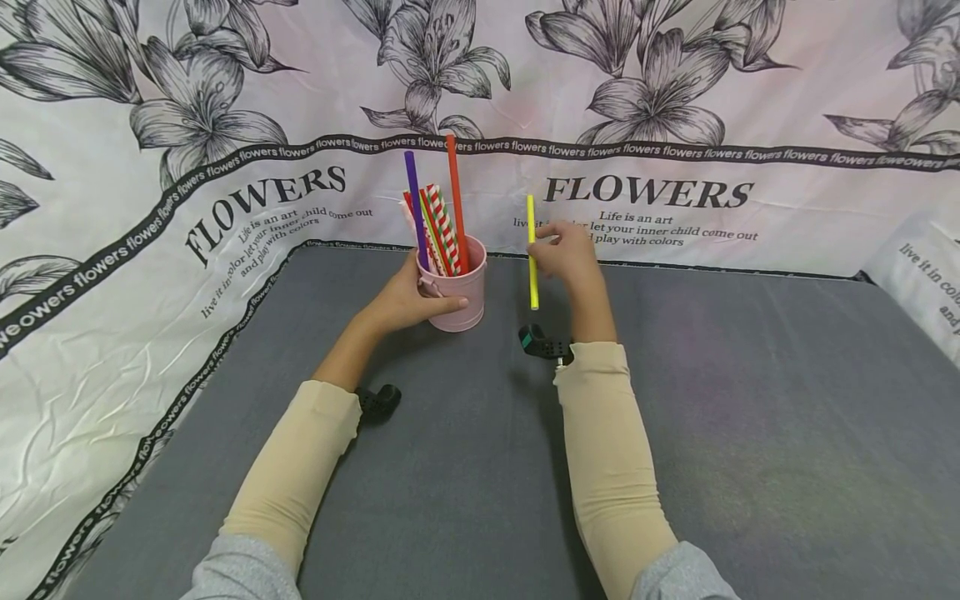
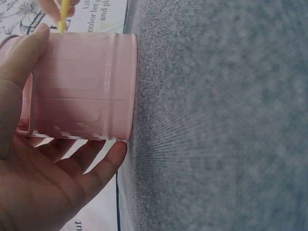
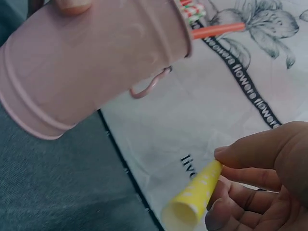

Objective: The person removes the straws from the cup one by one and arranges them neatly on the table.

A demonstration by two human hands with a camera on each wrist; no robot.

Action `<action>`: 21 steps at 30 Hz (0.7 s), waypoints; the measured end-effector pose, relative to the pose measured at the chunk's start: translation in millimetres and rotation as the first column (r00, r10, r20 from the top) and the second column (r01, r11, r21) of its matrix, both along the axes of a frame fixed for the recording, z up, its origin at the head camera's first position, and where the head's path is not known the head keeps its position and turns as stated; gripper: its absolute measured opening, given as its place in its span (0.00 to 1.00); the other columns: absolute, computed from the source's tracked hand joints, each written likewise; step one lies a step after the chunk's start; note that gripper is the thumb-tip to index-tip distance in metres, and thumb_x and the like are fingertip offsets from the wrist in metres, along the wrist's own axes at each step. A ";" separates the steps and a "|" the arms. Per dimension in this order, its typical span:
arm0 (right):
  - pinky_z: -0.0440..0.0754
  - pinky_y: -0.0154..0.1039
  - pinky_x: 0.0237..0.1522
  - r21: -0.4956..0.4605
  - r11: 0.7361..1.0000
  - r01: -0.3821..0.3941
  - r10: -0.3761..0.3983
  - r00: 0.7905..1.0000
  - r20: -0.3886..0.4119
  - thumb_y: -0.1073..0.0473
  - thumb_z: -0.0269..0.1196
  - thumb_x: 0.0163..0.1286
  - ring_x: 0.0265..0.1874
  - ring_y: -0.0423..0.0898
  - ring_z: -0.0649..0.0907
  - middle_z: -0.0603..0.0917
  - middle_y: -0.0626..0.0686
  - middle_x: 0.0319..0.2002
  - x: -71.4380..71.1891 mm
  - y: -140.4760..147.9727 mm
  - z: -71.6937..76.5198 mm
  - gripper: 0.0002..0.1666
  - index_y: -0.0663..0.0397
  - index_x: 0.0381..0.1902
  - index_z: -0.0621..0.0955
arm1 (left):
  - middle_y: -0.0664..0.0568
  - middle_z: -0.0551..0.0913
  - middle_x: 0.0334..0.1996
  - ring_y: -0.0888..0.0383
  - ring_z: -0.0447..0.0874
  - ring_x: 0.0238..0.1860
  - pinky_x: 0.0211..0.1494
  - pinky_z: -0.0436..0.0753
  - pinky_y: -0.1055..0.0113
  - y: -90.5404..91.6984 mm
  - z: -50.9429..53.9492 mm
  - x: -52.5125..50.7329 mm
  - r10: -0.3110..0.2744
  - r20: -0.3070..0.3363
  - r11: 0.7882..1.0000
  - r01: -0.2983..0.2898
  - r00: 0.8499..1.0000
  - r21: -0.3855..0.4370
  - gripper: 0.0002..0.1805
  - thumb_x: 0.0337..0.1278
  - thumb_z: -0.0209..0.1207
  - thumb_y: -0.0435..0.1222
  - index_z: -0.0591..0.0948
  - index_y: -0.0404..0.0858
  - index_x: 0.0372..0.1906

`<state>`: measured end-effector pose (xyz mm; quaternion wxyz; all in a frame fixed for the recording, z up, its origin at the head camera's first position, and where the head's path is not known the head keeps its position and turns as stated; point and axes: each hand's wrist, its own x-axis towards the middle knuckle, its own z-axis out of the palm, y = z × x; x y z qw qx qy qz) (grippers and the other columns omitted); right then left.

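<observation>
My left hand (image 1: 397,302) holds a small pink bucket (image 1: 467,287) that stands upright on the dark table. In the left wrist view its thumb lies on one side of the bucket (image 2: 72,82) and the fingers on the other. Inside the bucket are several paper straws: a purple straw (image 1: 414,200), a taller red-orange straw (image 1: 457,208) and striped straws (image 1: 442,225). To the right of the bucket, my right hand (image 1: 567,252) pinches a yellow straw (image 1: 533,287) between thumb and finger, upright and apart from the bucket. The right wrist view shows white dots on the yellow straw (image 3: 195,195).
A dark grey cloth (image 1: 465,467) covers the table. Behind and along the left hangs a white flower-printed sheet (image 1: 465,183) with lettering. Each wrist wears a black camera mount, the left mount (image 1: 381,402) and the right mount (image 1: 542,342).
</observation>
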<state>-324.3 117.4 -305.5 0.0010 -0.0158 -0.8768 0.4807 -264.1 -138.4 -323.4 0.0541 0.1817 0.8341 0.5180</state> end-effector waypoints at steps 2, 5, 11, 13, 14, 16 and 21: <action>0.82 0.48 0.41 0.027 1.000 -0.017 0.016 1.000 0.027 0.61 0.61 0.71 0.36 0.58 0.85 0.82 0.62 0.49 -1.5 0.8 -3.5 0.22 0.61 0.61 0.77 | 0.38 0.64 0.68 0.43 0.65 0.68 0.71 0.64 0.45 0.0 -0.4 -0.2 -0.003 0.000 1.000 0.003 1.000 0.002 0.53 0.54 0.71 0.37 0.48 0.35 0.76; 0.83 0.47 0.39 0.041 0.999 -0.034 0.031 0.998 0.059 0.62 0.62 0.71 0.31 0.54 0.85 0.83 0.62 0.46 -2.6 1.3 -7.9 0.23 0.62 0.61 0.76 | 0.38 0.64 0.68 0.43 0.66 0.67 0.71 0.64 0.45 0.0 -0.3 -0.1 -0.003 0.003 1.000 0.003 1.000 0.004 0.53 0.54 0.71 0.36 0.48 0.35 0.76; 0.86 0.43 0.35 0.017 0.998 -0.060 0.058 0.995 0.081 0.64 0.62 0.70 0.24 0.45 0.83 0.82 0.63 0.43 -3.9 1.0 -14.5 0.24 0.65 0.62 0.75 | 0.38 0.64 0.68 0.44 0.66 0.67 0.71 0.64 0.45 -1.0 -5.7 -5.3 -0.002 0.007 1.000 0.002 1.000 0.012 0.53 0.54 0.71 0.36 0.48 0.35 0.76; 0.86 0.41 0.33 0.009 0.998 -0.068 0.067 0.994 0.089 0.65 0.62 0.70 0.23 0.45 0.82 0.82 0.63 0.41 -4.8 0.7 -16.6 0.24 0.66 0.62 0.75 | 0.38 0.64 0.68 0.44 0.66 0.67 0.70 0.65 0.45 -2.8 -13.6 -12.1 0.000 0.008 1.000 -0.001 1.000 0.019 0.54 0.53 0.72 0.36 0.48 0.36 0.76; 0.86 0.40 0.32 0.006 0.997 -0.073 0.072 0.993 0.096 0.66 0.62 0.70 0.23 0.44 0.82 0.83 0.64 0.40 -5.2 0.7 -17.6 0.24 0.67 0.62 0.74 | 0.39 0.64 0.68 0.44 0.66 0.67 0.70 0.65 0.45 -3.6 -17.9 -15.7 0.002 0.008 1.000 -0.002 1.000 0.022 0.54 0.53 0.72 0.37 0.48 0.36 0.76; 0.86 0.39 0.30 -0.001 0.996 -0.085 0.085 0.990 0.115 0.67 0.62 0.70 0.21 0.44 0.82 0.82 0.64 0.39 -5.7 0.6 -19.8 0.23 0.68 0.61 0.74 | 0.39 0.63 0.69 0.44 0.66 0.67 0.70 0.65 0.45 -5.2 -26.4 -22.9 0.003 0.005 1.000 -0.003 1.000 0.031 0.55 0.52 0.73 0.37 0.47 0.38 0.76; 0.86 0.39 0.30 -0.022 0.991 -0.132 0.134 0.971 0.196 0.69 0.61 0.70 0.21 0.44 0.81 0.80 0.64 0.40 -5.6 -0.1 -26.1 0.25 0.72 0.63 0.71 | 0.43 0.65 0.68 0.47 0.67 0.66 0.70 0.66 0.46 -6.8 -36.7 -31.2 0.000 -0.032 0.999 0.001 0.999 0.041 0.55 0.51 0.74 0.40 0.49 0.42 0.76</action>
